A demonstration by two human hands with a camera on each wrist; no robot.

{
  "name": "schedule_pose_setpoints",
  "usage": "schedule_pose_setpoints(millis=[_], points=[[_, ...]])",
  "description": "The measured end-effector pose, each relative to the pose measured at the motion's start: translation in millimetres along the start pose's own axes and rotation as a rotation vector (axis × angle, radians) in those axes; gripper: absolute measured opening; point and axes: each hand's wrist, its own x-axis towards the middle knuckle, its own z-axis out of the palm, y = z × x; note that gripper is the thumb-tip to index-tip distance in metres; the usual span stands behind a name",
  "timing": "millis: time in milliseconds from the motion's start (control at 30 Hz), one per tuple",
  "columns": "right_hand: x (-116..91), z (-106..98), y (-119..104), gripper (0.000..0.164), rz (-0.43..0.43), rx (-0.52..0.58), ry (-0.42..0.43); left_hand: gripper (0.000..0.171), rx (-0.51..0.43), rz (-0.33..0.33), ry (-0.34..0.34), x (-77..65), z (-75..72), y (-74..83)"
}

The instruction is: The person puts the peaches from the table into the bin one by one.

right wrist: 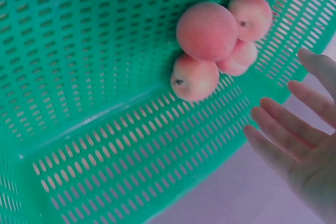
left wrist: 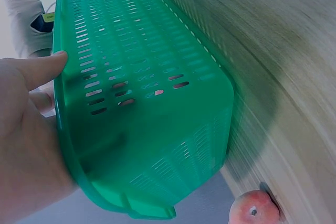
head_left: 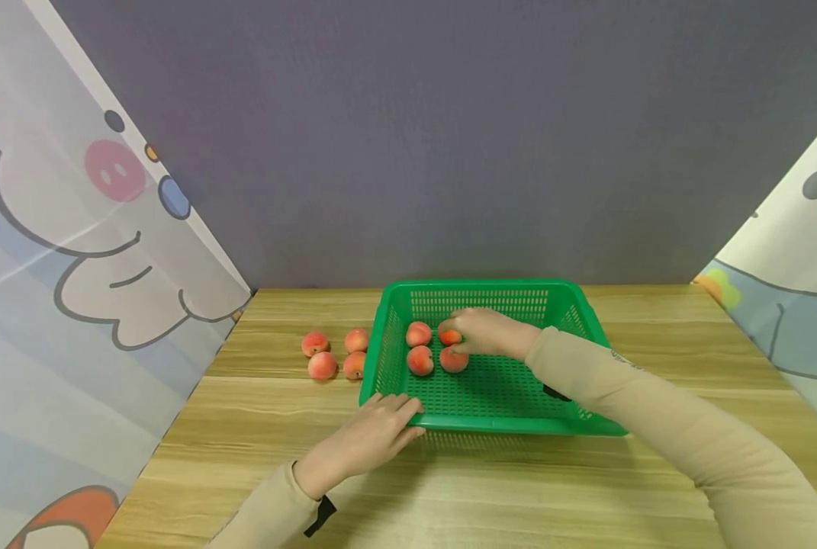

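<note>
While four peaches (head_left: 420,361) are lying together toward the nine o'clock end of the green basket (head_left: 490,425), the right hand (head_left: 485,332) is hanging at their three o'clock side, its fingers pointing toward nine. The right wrist view is showing those fingers spread apart and holding nothing; whether a tip is touching a peach is not showing clearly. The basket's long axis is running from three to nine o'clock. At its seven o'clock corner, the left hand (head_left: 374,435) is gripping the rim, thumb outside and fingers over the top. Past the nine o'clock wall, four more peaches (head_left: 322,366) are resting on the worktop (head_left: 552,488), lying at eleven o'clock from the left hand, which is sitting nearer to them than the right.
</note>
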Motion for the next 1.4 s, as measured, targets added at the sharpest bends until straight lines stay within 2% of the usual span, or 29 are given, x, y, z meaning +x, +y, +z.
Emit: schedule_pose_setpoints(millis=[100, 367, 600, 800, 1033, 1200, 1400], points=[[-5, -8, 0, 0.039, 0.018, -0.01, -0.007, 0.02, -0.001, 0.001, 0.008, 0.0, 0.8, -0.7], [-22, -22, 1, 0.037, -0.004, -0.082, 0.01, 0.021, -0.003, 0.006, 0.022, 0.3, 1.3, -1.2], [-39, -29, 5, 0.034, 0.014, -0.069, 0.01, 0.021, -0.002, 0.008, 0.025, 0.2, 1.0, -1.3], [-58, -36, 7, 0.03, -0.006, -0.099, 0.048, 0.021, 0.004, 0.009, 0.026, 0.4, 0.6, -1.2], [-80, -44, 5, 0.032, 0.035, -0.132, 0.08, 0.02, 0.006, 0.008, 0.026, -0.1, 1.5, -0.8], [-94, -48, 4, 0.031, 0.014, -0.127, 0.141, 0.02, 0.008, 0.007, 0.027, -0.2, 1.5, -0.8], [-112, -49, 1, 0.031, 0.031, -0.114, 0.162, 0.02, 0.011, 0.009, 0.032, -0.2, 1.6, -0.9]])
